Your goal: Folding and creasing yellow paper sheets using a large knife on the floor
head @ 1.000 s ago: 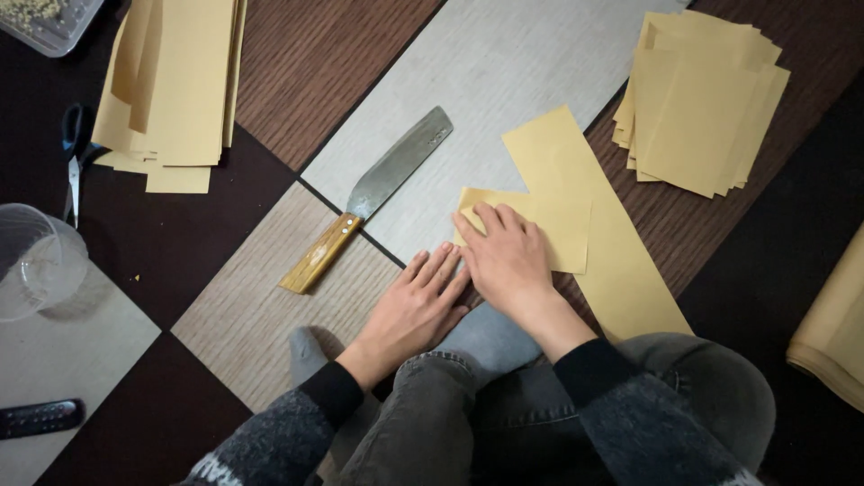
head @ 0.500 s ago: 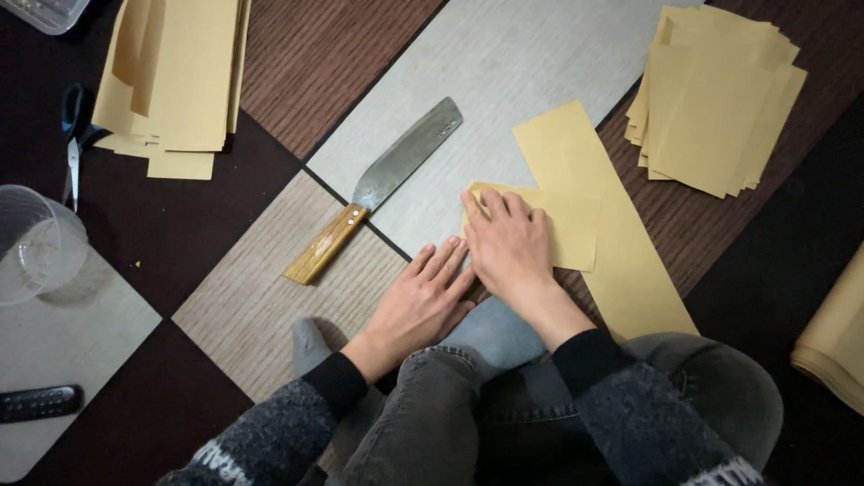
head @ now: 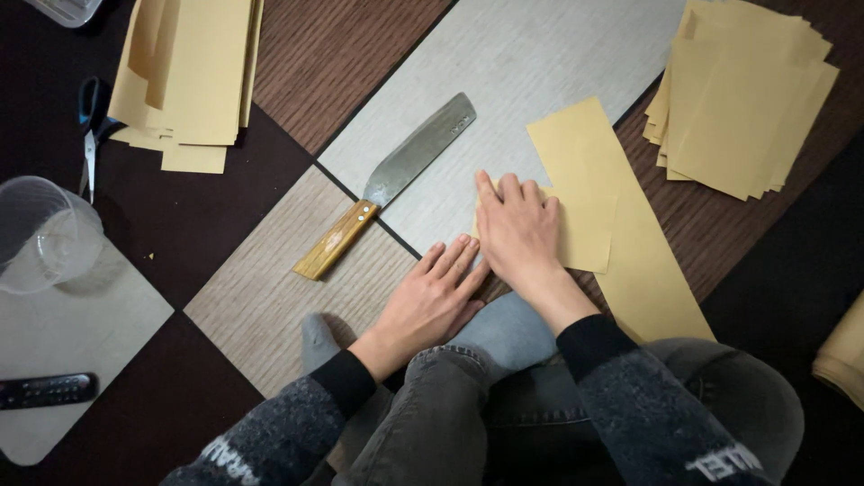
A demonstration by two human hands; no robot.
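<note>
**Two flat hands pressing a folded yellow sheet on a patchwork floor**

The right hand [head: 519,227] lies palm down, fingers straight and spread slightly, pressing on a small folded yellow sheet [head: 585,229]; it grips nothing; the sheet rests across a long yellow paper strip [head: 630,243] that runs diagonally from the pale grey floor panel [head: 540,63] down toward the person's knee; the left hand [head: 434,297] is also flat and unclenched, fingertips touching the heel of the right hand, resting on the floor just beside the sheet's near edge

No printed labels or signs can be made out on the papers; they are plain yellow rectangles; one loose stack of sheets [head: 742,108] sits at upper right, its edges fanned and uneven, near the strip's far end; a second stack [head: 184,81] lies at upper left, well apart from the hands; a clear plastic tub [head: 63,9] is cut off by the top left corner

A broad knife [head: 387,184] with a wooden handle lies diagonally just left of the hands, blade pointing up and right, not touched; scissors [head: 88,135] with blue handles peek out beside the left stack; a clear plastic cup [head: 45,232] stands at the left edge, and a dark remote control [head: 47,391] lies below it on a light mat; open floor shows between the knife and the left stack
</note>
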